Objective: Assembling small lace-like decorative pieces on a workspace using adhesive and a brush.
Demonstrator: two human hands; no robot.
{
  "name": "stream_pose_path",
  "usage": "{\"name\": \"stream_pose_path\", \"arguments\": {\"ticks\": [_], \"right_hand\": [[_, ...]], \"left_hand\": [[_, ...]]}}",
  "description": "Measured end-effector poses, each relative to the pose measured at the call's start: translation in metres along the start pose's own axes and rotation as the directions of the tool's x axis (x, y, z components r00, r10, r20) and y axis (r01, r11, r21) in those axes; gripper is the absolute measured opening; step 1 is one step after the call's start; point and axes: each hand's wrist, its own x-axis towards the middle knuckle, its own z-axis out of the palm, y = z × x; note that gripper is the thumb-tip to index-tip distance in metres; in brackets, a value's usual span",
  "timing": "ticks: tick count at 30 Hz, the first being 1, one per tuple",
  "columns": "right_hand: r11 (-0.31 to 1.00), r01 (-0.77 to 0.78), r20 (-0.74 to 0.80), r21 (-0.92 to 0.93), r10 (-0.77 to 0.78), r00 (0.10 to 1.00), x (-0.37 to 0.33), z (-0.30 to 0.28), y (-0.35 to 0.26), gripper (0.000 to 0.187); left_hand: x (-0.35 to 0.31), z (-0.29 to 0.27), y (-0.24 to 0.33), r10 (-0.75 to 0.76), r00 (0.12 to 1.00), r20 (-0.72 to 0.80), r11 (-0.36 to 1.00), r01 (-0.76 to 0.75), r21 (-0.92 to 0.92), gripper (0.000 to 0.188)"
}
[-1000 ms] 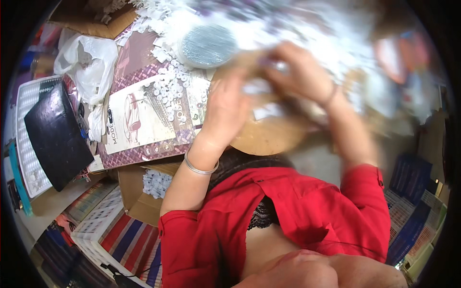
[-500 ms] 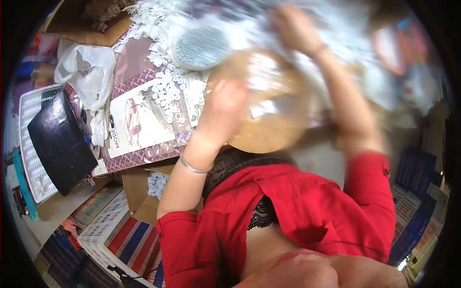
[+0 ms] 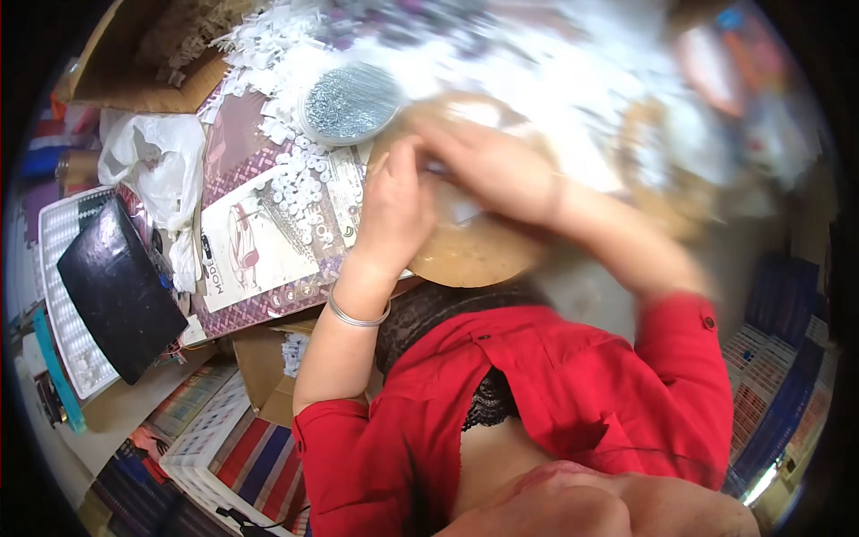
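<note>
Over a round tan disc (image 3: pixel 474 255) in front of my body, both hands meet near its left side. My left hand (image 3: pixel 398 210) has its fingers curled together, but whatever they grip is hidden. From the right, my right hand (image 3: pixel 497 170) reaches across, its fingers bent against the left fingertips; its grip is slightly smeared and what it holds cannot be made out. Just beyond the disc stands a round clear tub (image 3: pixel 349 103) full of thin silvery metal pins. Small white ring-shaped pieces (image 3: pixel 300 179) lie loose left of my left hand.
White plastic strips (image 3: pixel 259 67) are heaped across the far side. An open cardboard box (image 3: pixel 143 67) stands at the far left, a white plastic bag (image 3: pixel 157 166) nearer. A black curved panel (image 3: pixel 121 286) leans on a white tray. Below the table edge sits a striped bin (image 3: pixel 255 456).
My right hand has come back from the white heap at the far right to meet my left hand over the disc. The view has shifted slightly.
</note>
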Motion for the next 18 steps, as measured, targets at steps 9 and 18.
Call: {"name": "stream_pose_path", "arguments": {"ticks": [9, 18], "right_hand": [[0.950, -0.179, -0.143, 0.254, 0.220, 0.965, 0.005, -0.015, 0.035, 0.024], [0.995, 0.022, -0.165, 0.101, -0.005, 0.986, -0.001, -0.004, 0.062, 0.031]], "left_hand": [[0.007, -0.003, 0.008, -0.100, 0.994, 0.037, 0.995, 0.100, 0.016, 0.040], [0.061, 0.015, 0.032, -0.231, 0.973, -0.001, 0.972, 0.231, 0.038, 0.020]]}}
